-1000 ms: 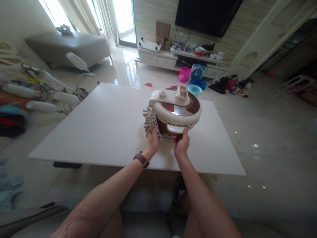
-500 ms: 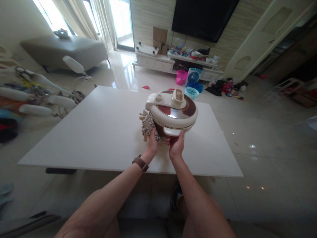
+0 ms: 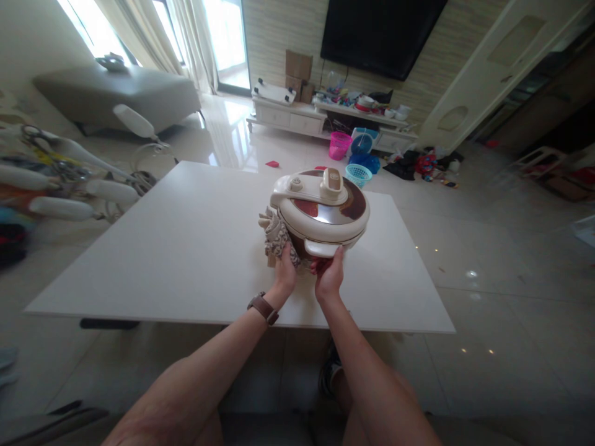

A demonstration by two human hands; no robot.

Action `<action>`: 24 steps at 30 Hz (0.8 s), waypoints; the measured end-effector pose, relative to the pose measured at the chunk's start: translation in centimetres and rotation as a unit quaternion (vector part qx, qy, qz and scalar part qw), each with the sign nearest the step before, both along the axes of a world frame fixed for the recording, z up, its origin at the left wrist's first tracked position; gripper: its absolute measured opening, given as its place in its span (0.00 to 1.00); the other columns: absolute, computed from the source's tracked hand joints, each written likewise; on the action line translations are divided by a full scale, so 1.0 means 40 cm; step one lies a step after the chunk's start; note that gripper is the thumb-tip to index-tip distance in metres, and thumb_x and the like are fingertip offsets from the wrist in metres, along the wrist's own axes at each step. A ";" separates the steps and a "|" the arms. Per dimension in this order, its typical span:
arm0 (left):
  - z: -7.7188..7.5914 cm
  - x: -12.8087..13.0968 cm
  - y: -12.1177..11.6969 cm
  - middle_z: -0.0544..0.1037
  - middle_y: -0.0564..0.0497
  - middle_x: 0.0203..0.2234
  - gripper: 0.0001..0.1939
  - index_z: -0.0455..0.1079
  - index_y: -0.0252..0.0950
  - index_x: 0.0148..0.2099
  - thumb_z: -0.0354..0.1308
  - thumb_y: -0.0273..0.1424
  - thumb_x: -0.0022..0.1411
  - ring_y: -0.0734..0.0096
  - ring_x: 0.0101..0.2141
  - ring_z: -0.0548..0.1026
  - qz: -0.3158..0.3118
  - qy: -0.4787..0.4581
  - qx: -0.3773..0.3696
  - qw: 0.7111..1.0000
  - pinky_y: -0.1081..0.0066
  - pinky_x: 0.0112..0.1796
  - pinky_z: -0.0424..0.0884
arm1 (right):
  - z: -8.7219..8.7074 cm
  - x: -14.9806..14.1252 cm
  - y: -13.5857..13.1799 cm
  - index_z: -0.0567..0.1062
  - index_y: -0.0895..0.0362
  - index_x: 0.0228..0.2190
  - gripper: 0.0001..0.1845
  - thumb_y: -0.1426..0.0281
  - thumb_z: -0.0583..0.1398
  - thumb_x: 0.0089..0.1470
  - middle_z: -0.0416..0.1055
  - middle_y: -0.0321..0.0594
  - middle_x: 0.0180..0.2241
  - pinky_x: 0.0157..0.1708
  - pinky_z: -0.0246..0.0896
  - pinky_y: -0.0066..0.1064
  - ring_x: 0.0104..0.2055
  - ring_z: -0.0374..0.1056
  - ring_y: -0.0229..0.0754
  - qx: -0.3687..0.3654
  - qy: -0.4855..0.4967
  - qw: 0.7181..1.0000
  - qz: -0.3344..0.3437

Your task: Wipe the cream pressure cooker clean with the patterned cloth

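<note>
An electric pressure cooker, cream and brown with a shiny lid, is between my hands over the white table. My left hand is closed on a bunched, patterned cloth, which presses against the cooker's left side. My right hand grips the cream side handle nearest me, thumb at its edge and fingers curled underneath. The cooker's base is mostly hidden behind the handle and my hands, so I cannot tell if it rests on the table.
The white table spreads out on both sides of the cooker. Beyond it on the floor stand a light blue basket and a pink basket. A lamp with white shades is at the left. A cluttered low cabinet lines the far wall.
The view has shifted slightly to the right. Both hands keep the same hold on the cooker and cloth.
</note>
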State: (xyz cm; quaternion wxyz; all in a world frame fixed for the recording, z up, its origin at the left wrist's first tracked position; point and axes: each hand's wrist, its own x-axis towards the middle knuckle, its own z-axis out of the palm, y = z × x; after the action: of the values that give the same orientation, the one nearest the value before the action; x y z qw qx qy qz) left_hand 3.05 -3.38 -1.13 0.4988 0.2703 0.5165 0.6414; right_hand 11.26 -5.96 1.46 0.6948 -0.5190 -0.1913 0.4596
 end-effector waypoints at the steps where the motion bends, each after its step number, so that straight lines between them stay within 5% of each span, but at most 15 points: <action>1: -0.001 0.000 0.001 0.73 0.42 0.66 0.27 0.71 0.35 0.66 0.56 0.41 0.71 0.55 0.69 0.66 0.000 0.000 0.002 1.000 0.59 0.71 0.56 | 0.000 0.000 0.000 0.73 0.55 0.25 0.36 0.37 0.50 0.61 0.69 0.37 0.16 0.16 0.53 0.30 0.17 0.63 0.38 0.000 0.001 1.000 -0.001; 24: 0.006 -0.006 -0.003 0.72 0.41 0.67 0.26 0.71 0.33 0.65 0.56 0.40 0.70 0.54 0.69 0.66 -0.012 -0.007 -0.008 1.000 0.58 0.71 0.56 | -0.003 0.007 -0.001 0.73 0.56 0.25 0.35 0.37 0.52 0.59 0.71 0.37 0.17 0.16 0.51 0.28 0.16 0.62 0.37 -0.002 0.002 1.000 -0.002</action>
State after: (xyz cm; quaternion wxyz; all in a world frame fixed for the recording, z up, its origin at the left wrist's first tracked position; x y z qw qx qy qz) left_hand 2.81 -3.50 -0.87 0.5120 0.2676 0.5152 0.6331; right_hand 11.54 -5.99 1.33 0.6951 -0.5195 -0.1883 0.4599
